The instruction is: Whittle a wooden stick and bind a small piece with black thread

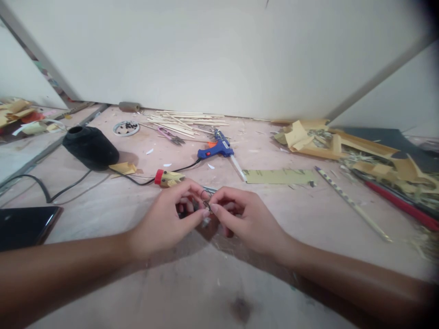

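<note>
In front of me my left hand [171, 210] and my right hand [245, 214] come together, their fingertips almost touching. Both pinch a thin dark strand [207, 204], which curls in a small loop between the fingers; whether it is thread or wire I cannot tell. Something small and pale shows under the left thumb, too blurred to name. Just beyond the left hand lies a tan piece with a red end [164, 177], partly hidden by that hand. Behind the fingers a thin grey rod [210, 189] is partly visible.
A blue glue gun [216, 150] rests on strip-like sandpaper [281, 176]. Thin wooden sticks [185, 119], pink-handled snips [171, 136] and a round lid [126, 128] lie behind. Left are a black cone [91, 147] and a phone [29, 226]; right, a patterned pencil [353, 203] and scraps [308, 139].
</note>
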Tool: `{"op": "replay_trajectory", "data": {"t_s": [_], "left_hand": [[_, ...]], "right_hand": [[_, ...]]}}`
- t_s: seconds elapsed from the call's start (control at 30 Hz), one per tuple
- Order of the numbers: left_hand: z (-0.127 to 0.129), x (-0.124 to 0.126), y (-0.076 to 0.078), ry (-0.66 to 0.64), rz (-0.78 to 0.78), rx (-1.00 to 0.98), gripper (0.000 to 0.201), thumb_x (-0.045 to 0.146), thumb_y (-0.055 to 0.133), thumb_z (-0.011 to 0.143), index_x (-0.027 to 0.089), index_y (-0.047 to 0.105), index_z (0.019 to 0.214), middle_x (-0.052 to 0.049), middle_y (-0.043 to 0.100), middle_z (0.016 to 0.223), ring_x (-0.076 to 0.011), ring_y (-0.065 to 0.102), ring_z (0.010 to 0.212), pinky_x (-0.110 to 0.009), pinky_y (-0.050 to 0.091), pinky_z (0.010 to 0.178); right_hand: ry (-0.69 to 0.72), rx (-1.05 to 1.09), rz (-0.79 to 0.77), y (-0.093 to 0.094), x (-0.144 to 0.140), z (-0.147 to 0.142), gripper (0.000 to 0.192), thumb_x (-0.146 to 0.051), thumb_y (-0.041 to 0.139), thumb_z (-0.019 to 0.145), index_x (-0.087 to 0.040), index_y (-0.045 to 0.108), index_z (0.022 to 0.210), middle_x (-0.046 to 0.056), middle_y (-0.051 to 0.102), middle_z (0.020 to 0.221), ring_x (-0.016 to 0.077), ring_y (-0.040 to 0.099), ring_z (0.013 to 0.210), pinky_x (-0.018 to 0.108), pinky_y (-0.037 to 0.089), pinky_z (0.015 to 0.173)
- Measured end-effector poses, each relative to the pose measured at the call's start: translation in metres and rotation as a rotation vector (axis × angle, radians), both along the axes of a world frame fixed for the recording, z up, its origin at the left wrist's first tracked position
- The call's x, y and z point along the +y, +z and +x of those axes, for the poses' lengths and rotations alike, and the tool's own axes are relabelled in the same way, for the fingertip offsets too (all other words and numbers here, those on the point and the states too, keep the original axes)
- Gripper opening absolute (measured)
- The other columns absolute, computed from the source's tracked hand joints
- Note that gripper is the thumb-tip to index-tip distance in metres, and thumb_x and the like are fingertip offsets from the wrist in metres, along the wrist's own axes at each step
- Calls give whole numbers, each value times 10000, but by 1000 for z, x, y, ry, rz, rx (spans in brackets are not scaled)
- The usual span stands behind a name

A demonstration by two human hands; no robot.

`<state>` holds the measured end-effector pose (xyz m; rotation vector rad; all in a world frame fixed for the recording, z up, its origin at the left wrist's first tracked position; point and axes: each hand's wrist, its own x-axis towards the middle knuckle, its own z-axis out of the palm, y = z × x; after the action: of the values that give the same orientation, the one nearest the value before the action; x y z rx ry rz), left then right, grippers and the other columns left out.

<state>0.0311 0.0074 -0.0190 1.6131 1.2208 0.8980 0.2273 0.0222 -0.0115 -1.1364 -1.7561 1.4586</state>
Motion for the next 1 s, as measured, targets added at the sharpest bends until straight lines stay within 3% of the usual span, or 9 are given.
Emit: {"op": "replay_trajectory", "data": {"t_s": [0.53,0.83,1.0], "left_hand": [[1,0,2,29,23,42,94,227,727,868,194,639,865,42,660,771,-95,608,667,-202,452,587],[1,-7,6,41,284,140,87,156,690,876,206,623,851,27,657,843,-103,568,684,-217,432,584],[0,-6,5,25,312,158,102,115,662,884,207,629,857,19,660,882,-113,594,741,-225,440,615]], "right_hand": [[-45,35,10,1,-3,-3,104,-222,598,933,-186,634,842,-58,584,610,63,521,449,183,428,452],[-48,45,0,3,-8,-4,88,-217,584,930,-193,620,854,-77,549,565,47,445,385,168,343,377],[-48,51,-62,1,-9,-3,106,-263,588,938,-196,609,859,-32,668,686,38,449,372,162,336,343]]}}
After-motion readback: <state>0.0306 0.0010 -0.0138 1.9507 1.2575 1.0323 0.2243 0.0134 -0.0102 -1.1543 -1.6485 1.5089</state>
